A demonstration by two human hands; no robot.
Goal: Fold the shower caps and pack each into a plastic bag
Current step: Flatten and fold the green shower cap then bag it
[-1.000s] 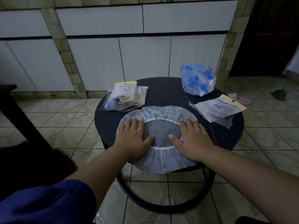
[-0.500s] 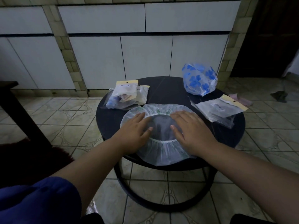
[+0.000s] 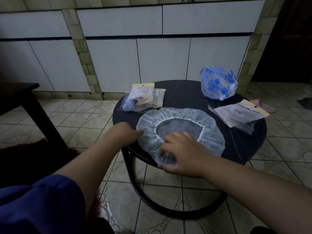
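Green-print shower cap [image 3: 184, 115] spread flat, opening up, on near half of round desk [image 3: 185, 92], overhanging near edge. Right hand [image 3: 180, 154] on cap's near-left rim at desk's near edge, fingers curled, thumb under the overhang, looks like pinching the film. Left hand [image 3: 128, 132] at cap's left edge, fingertip touching; clenched or released, cannot tell. Likely fold runs near edge toward far edge. Empty bag [image 3: 239, 114] at right edge.

Dim, bluish indoor light, deep shadow at the corners, wide-angle bending at edges, slight softness
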